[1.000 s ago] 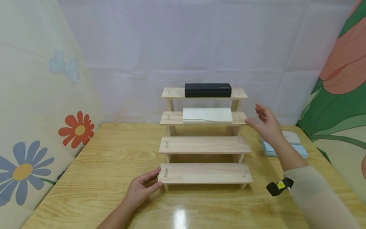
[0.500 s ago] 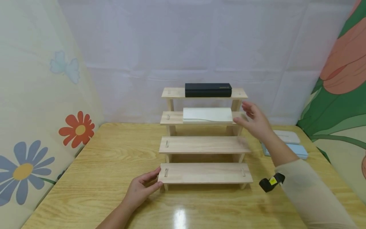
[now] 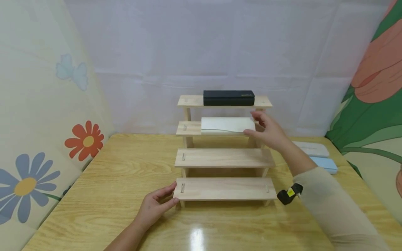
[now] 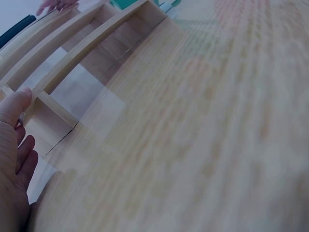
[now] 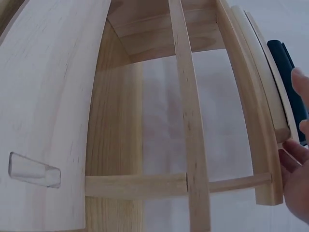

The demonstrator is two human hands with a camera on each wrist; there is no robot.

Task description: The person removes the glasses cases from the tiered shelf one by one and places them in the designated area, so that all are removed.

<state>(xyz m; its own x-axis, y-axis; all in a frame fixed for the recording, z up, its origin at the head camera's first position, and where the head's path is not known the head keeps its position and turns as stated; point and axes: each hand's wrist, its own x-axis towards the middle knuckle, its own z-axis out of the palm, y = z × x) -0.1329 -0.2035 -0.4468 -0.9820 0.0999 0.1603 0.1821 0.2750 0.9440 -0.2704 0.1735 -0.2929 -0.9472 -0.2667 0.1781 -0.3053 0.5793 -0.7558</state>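
A white glasses case [image 3: 224, 124] with a curved flap edge lies on the second board from the top of a pale wooden stepped stand [image 3: 224, 188]. My right hand [image 3: 268, 129] grips the case's right end, thumb at the front edge and fingers at the back; the right wrist view shows fingers by the end of the white case [image 5: 263, 82]. At the lowest board's left end, my left hand [image 3: 157, 204] holds the stand, thumb on the front corner. In the left wrist view, the thumb of the left hand [image 4: 14, 145] meets the board's corner.
On the top board sits a black glasses case [image 3: 228, 98]. To the stand's right, a light blue case [image 3: 325, 165] and a whitish case [image 3: 311, 149] lie on the wood-grain table [image 3: 125, 167], partly behind my right forearm. A white cloth [image 3: 201, 45] hangs behind.
My right hand has moved left, from beside the stand to the white glasses case's right end. My left hand stays on the lowest board, and the cases have kept their places.
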